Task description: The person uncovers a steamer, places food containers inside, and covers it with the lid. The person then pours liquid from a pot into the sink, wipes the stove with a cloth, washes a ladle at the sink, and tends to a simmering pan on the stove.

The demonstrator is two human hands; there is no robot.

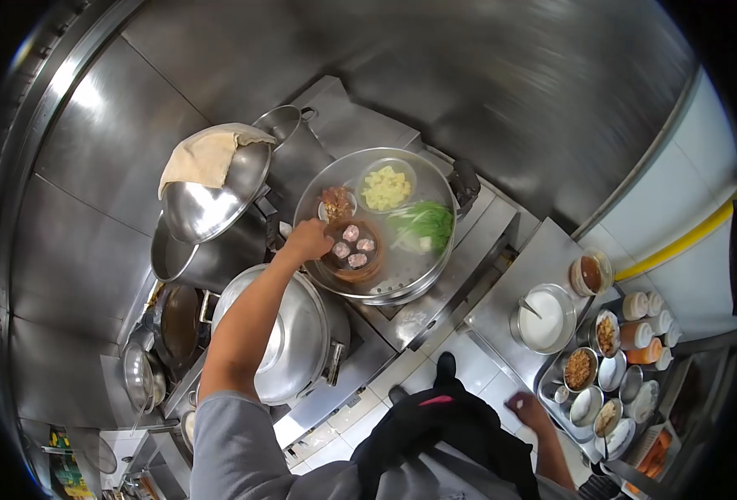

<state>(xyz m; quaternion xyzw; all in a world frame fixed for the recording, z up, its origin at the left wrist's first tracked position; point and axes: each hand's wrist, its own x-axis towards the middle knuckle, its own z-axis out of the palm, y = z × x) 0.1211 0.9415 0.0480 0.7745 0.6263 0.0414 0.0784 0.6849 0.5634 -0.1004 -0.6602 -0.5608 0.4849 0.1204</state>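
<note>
Head view: a round dumpling basket (376, 270) is touched by the left hand (308, 242).
Whether its rim is pinched cannot be told; the right hand (531, 411), half-curled, is held well apart.

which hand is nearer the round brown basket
Left. The left hand is at the edge of the basket; the right hand is well away, low on the right.

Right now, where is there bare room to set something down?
Wide round steel pan: bare metal between the round brown dumpling basket and the leafy green vegetable. Steel counter: a bare patch beyond the round pot of white liquid. Crowded: the metal tray packed with small bowls.
</note>
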